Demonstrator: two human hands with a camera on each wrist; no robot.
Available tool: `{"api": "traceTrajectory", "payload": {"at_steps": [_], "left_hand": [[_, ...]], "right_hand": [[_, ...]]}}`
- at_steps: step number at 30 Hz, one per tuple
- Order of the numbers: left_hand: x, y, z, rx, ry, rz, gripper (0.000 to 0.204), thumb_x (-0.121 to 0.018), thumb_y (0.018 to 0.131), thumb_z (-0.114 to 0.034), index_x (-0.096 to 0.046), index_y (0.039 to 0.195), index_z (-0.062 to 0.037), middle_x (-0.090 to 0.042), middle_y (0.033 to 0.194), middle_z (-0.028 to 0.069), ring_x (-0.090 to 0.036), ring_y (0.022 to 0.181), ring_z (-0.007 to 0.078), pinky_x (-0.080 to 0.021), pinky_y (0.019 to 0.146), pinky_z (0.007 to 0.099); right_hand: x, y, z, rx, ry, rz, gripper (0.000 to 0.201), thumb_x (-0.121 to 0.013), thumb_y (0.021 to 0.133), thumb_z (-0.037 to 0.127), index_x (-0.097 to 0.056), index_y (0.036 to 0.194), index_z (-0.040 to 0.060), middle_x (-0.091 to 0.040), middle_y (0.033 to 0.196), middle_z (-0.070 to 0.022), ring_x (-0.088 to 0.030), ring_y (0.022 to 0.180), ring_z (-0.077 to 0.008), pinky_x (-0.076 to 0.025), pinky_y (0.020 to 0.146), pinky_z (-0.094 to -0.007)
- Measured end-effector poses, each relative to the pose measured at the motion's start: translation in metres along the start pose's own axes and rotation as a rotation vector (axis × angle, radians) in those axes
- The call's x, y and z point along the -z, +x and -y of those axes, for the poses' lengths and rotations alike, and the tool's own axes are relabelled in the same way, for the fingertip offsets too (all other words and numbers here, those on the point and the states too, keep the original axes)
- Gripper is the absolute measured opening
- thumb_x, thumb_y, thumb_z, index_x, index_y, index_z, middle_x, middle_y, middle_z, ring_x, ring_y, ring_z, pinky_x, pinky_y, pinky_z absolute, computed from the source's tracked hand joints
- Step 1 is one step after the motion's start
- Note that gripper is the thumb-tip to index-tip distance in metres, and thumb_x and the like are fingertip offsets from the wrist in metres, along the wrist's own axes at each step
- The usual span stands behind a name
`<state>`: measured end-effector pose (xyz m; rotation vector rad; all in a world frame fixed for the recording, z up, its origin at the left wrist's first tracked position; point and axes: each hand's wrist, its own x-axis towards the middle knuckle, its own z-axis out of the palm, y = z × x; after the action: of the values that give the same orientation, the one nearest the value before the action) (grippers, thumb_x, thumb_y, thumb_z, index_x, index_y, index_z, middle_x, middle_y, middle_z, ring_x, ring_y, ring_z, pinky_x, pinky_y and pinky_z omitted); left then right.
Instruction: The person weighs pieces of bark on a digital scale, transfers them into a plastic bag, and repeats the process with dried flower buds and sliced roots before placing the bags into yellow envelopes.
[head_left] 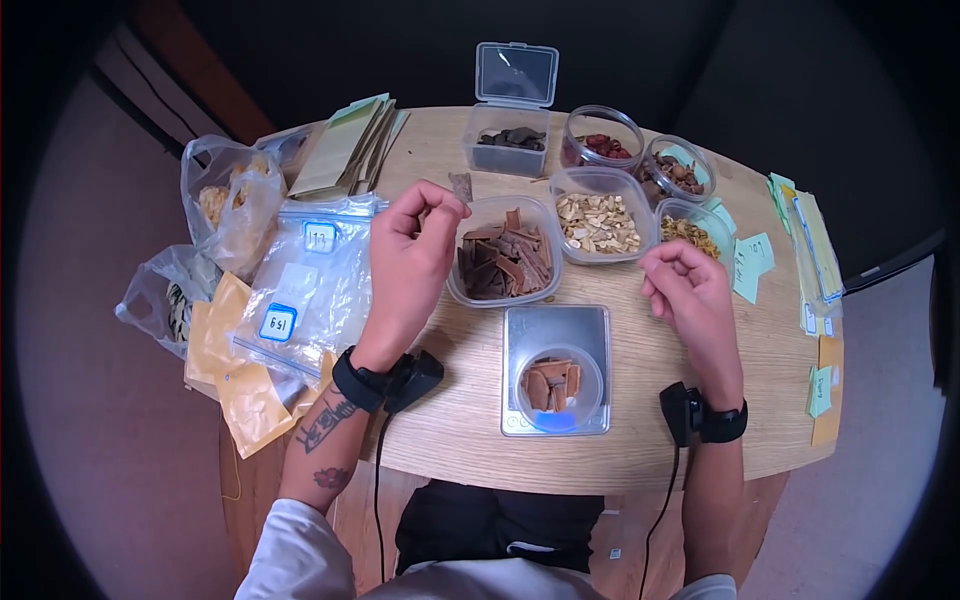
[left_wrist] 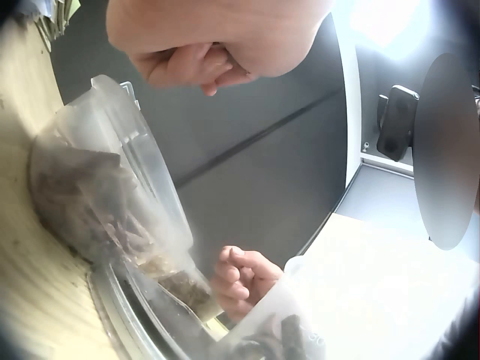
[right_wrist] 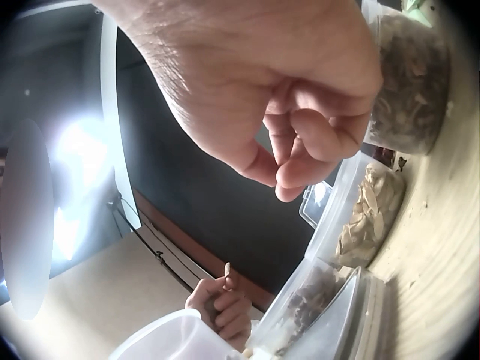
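Note:
My left hand [head_left: 415, 245] is raised over the left side of a clear tub [head_left: 553, 285] filled with strips of brown bark. Between its thumb and index finger it pinches a small piece of brown bark [head_left: 461, 187], which also shows as a thin piece [right_wrist: 227, 268] in the right wrist view. My right hand [head_left: 692, 295] hovers at the right, fingers curled and thumb meeting the index fingertip, with nothing seen in it. Between the forearms lies a silver kitchen scale [head_left: 530, 325]. A round clear tub [head_left: 597, 385] with several bark pieces stands on the scale.
Behind are a tub of pale chips [head_left: 600, 223], a lidded box of dark pieces [head_left: 512, 138], and round jars of red [head_left: 604, 147], brown [head_left: 680, 175] and yellow [head_left: 690, 232] dried goods. Zip bags [head_left: 330, 265], plastic bags [head_left: 235, 190] and paper envelopes [head_left: 345, 150] lie left.

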<state>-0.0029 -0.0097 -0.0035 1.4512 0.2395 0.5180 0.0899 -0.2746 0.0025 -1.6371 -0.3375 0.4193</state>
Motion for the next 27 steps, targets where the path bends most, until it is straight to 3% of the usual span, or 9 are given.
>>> {"api": "traceTrajectory", "payload": {"at_steps": [18,27], "left_hand": [[-0.0011,-0.0013,0.0011,0.097,-0.014,0.081,0.013,-0.052,0.093,-0.009,-0.059,0.084,-0.004,-0.049,0.066,-0.0073,-0.039,0.057,-0.0005,-0.028,0.05,0.0187],[-0.0011,-0.0001,0.0022,0.136,-0.116,0.061,0.011,-0.051,0.095,-0.009,-0.057,0.086,-0.0063,-0.043,0.062,-0.0085,-0.035,0.051,-0.0002,-0.025,0.045,0.0189]], "right_hand": [[-0.0009,0.0004,-0.0031,-0.018,-0.051,0.017,0.011,-0.064,0.094,0.01,-0.066,0.097,0.0002,-0.063,0.075,-0.0022,-0.052,0.062,-0.0042,-0.04,0.056,-0.0181],[0.0041,-0.0009,0.0,-0.024,-0.022,-0.011,0.011,-0.066,0.092,0.009,-0.066,0.097,-0.0002,-0.063,0.075,-0.0014,-0.053,0.063,-0.0038,-0.04,0.057,-0.0183]]}}
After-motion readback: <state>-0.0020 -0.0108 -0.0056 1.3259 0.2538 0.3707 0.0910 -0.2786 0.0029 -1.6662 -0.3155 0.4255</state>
